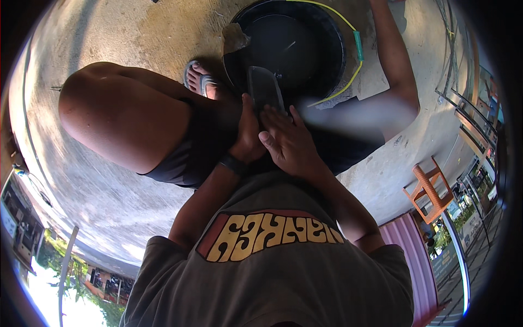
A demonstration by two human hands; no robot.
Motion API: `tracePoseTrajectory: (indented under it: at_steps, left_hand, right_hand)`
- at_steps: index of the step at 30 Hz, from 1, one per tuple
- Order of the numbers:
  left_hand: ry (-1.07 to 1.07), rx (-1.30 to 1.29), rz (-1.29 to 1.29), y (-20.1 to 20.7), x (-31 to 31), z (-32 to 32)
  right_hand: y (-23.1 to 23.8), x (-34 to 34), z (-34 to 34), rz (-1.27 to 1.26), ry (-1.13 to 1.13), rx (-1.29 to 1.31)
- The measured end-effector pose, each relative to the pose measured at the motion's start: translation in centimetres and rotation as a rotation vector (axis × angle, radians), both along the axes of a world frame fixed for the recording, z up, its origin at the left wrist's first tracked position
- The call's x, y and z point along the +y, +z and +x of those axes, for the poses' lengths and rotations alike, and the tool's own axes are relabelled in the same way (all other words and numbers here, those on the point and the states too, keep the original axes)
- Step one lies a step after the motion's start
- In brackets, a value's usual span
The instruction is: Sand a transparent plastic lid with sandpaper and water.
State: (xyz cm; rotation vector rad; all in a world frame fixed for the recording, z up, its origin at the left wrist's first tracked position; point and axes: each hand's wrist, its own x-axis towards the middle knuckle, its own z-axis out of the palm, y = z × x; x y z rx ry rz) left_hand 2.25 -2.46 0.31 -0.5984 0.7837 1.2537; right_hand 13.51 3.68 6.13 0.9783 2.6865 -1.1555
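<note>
A flat, dark grey piece with a rounded far end (265, 84), like a broad blade, points away from me over the near side of the black basin (227, 73). Its near end is hidden under my hands, so its exact kind is unclear. My left hand (249, 132), below a dark wristband, grips it from the left side, thumb along the edge and other fingers mostly out of sight. Across its near part lies my right hand (291, 143), fingers stretched flat on the surface and thumb held apart.
Dark water fills the basin, and a rough brown stone (235, 38) rests at its left rim. A yellow hose (348, 80) with a green sleeve curves round the right side. My sandalled foot (201, 82) is left of the basin. An orange stool (430, 188) stands far right.
</note>
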Motion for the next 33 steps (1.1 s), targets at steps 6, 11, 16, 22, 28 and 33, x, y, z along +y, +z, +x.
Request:
tracePoseTrajectory:
  at_steps: [6, 11, 16, 22, 28, 33]
  left_hand:
    - [-0.054, -0.05, -0.003, 1.9, 0.9, -0.5]
    - [-0.031, -0.021, -0.033, 2.5, 1.3, -0.3]
    - [-0.049, 0.162, -0.036, 1.0, 0.6, 0.0]
    - [-0.013, 0.01, 0.088, 0.8, 0.7, -0.2]
    - [-0.116, 0.217, -0.126, 1.5, 1.2, -0.3]
    - [-0.017, 0.104, 0.127, -0.7, -0.8, 0.2]
  right_hand:
    - [-0.9, -0.1, -0.7, 0.014, -0.041, 0.005]
    - [-1.0, 0.5, -0.6, 0.033, -0.054, 0.009]
    - [-0.7, -1.0, -0.6, 0.047, -0.078, 0.002]
    - [-3.2, 2.0, -2.4, 0.063, -0.12, -0.016]
    - [0.3, -0.9, 0.1, -0.061, -0.054, -0.021]
    - [-1.7, 0.6, -2.3, -0.014, -0.147, 0.021]
